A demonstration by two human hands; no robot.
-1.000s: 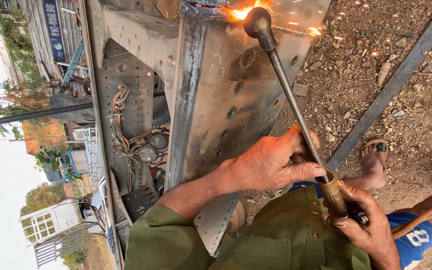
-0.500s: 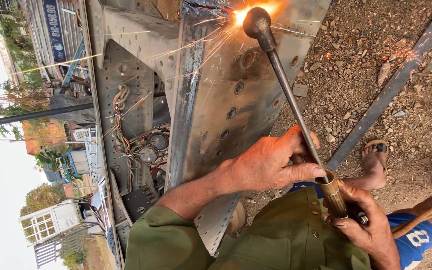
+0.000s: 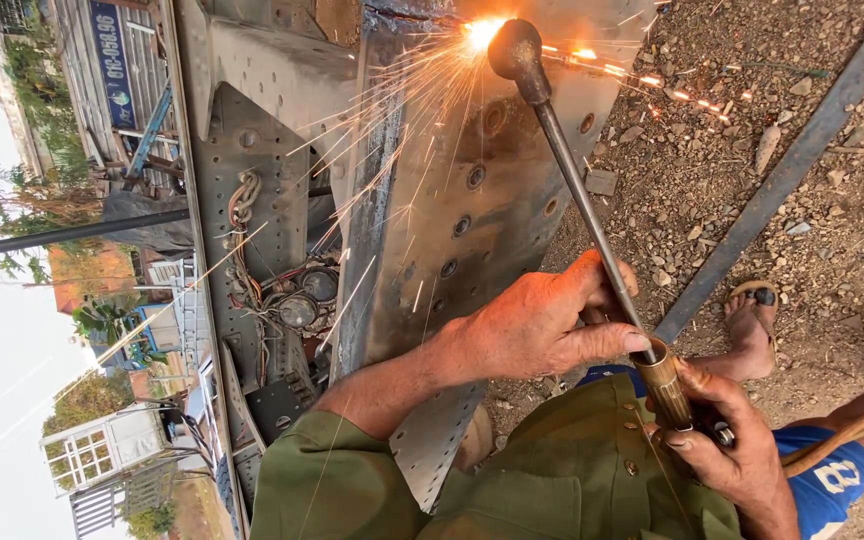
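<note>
Both hands are on a cutting torch [image 3: 592, 215]: the left hand [image 3: 542, 325] is wrapped around the long thin pipe near the brass collar, and the right hand [image 3: 727, 445] grips the brass handle lower down, with a hose [image 3: 842, 435] trailing off beside it. The torch head presses at the top of a grey metal plate [image 3: 462, 220] full of holes, throwing sparks [image 3: 422, 100] over the gravel [image 3: 752, 120]

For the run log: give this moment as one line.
left hand: steadies torch | right hand: grips handle | flame: on steel plate, sparks flying
</note>
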